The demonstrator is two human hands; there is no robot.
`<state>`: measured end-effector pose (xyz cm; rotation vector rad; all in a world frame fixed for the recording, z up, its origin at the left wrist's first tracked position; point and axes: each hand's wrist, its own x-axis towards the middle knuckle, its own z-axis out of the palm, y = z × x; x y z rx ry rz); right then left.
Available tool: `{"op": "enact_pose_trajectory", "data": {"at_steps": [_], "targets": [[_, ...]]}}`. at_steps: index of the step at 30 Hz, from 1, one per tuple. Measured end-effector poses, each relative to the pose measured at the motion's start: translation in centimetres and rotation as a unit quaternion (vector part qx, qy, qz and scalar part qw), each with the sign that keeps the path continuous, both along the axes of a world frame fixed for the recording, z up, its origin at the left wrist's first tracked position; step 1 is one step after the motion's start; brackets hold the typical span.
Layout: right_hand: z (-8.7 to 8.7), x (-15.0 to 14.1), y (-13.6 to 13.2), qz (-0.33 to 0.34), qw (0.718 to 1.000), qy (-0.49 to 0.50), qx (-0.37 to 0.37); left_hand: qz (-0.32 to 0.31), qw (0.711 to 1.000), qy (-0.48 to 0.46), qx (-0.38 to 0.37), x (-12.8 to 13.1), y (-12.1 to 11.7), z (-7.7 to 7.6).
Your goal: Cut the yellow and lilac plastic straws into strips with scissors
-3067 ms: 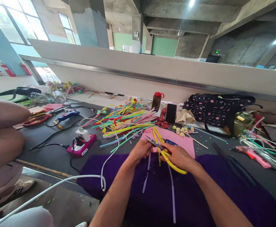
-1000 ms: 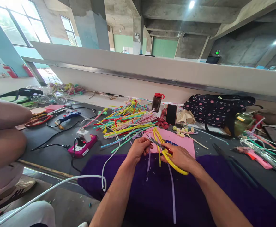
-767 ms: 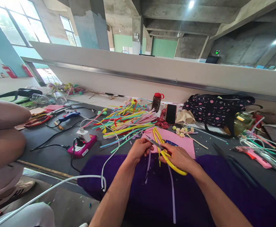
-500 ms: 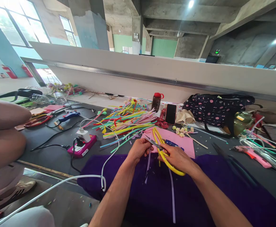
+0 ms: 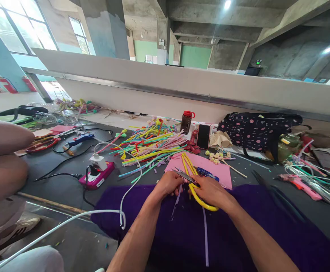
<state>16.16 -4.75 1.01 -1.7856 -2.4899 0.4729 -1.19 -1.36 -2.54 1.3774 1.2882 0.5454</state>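
My right hand (image 5: 210,189) is closed around yellow-handled scissors (image 5: 203,203), whose blades reach left over the fingers of my other hand. My left hand (image 5: 169,184) is closed, pinching a thin lilac strip (image 5: 178,201) that hangs down from its fingertips. A second lilac strip (image 5: 206,236) dangles below my right hand over dark purple cloth (image 5: 187,241). Just beyond the hands lie yellow stems (image 5: 185,161) on a pink sheet (image 5: 221,172), beside a blue-handled tool (image 5: 207,173). What the blades touch is too small to make out.
A pile of colourful pipe cleaners (image 5: 153,147) lies ahead. To the left are a magenta power strip (image 5: 104,175), a white cable (image 5: 77,217) and a blue glue gun (image 5: 81,139). A bottle (image 5: 186,122), phone (image 5: 203,136), patterned bag (image 5: 258,132) and pink glue gun (image 5: 303,187) are also there. Another person's arm (image 5: 5,145) rests at left.
The scissors' blades have shifted slightly left across my left fingers, and my left hand has turned a little. The lilac strip under it swings slightly left. The view has moved slightly.
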Motion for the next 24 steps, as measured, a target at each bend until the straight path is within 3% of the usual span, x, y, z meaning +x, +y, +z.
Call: {"op": "enact_pose_trajectory", "data": {"at_steps": [7,16,20,24], "targets": [[-0.3,0.1,-0.1,0.010,0.999,-0.039,0.024,-0.047,0.997,0.058,0.034,0.0,0.1,-0.2],[-0.6,0.2,0.1,0.008,0.999,-0.013,0.039,-0.022,0.997,0.059,0.035,-0.1,0.3,-0.6],[-0.1,0.6,0.3,-0.029,0.997,0.047,0.052,0.023,0.999,0.009,0.044,-0.3,0.6,-0.7],[0.7,1.2,0.4,-0.042,0.991,0.111,0.061,0.060,0.992,-0.109,0.039,-0.4,0.8,-0.2]]}}
